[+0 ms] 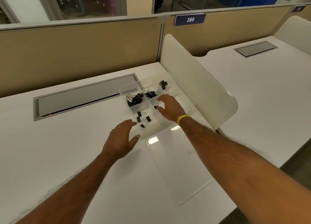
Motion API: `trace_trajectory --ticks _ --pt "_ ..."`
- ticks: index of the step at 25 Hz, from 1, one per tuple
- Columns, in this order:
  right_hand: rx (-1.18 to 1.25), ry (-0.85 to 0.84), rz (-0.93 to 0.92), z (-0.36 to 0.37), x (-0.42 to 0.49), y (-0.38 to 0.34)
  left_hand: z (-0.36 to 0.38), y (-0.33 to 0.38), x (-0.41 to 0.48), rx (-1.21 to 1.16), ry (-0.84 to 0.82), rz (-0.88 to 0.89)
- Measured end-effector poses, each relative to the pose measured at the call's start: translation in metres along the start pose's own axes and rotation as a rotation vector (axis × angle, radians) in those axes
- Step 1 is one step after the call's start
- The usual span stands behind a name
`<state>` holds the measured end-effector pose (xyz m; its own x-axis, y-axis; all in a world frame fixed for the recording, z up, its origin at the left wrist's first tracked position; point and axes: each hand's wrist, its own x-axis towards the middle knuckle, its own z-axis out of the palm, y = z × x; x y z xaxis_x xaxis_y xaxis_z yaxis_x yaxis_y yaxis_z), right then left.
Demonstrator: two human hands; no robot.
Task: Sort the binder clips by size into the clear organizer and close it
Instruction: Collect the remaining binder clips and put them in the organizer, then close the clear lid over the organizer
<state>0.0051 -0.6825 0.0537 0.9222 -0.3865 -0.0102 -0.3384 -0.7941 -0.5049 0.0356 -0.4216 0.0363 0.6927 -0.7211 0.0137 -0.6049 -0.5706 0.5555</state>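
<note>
Now, with left hand [121,139] and right hand [170,107] spread empty, leave the small clip [156,107] by your right thumb and fetch the lid [176,165] behind your fingers.

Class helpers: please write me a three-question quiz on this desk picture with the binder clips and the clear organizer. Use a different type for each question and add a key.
1. Which wrist wears the yellow wristband? A. left B. right C. both
2. True or false: the clear lid is closed on the organizer.
3. Fill in: the blue sign on the partition reads ___.
Key: 1. B, at the right hand. 2. False: the lid lies flat on the desk, nearer the person. 3. 386.
</note>
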Motion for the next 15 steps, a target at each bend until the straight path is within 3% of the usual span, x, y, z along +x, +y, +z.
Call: trace_trajectory --ticks 7,15 --pt "-0.200 0.047 -0.096 0.011 -0.057 -0.003 0.001 0.006 -0.028 0.152 -0.127 -0.007" --pt "-0.204 -0.042 -0.093 0.037 -0.146 -0.018 0.003 0.005 -0.084 0.244 -0.171 -0.027"
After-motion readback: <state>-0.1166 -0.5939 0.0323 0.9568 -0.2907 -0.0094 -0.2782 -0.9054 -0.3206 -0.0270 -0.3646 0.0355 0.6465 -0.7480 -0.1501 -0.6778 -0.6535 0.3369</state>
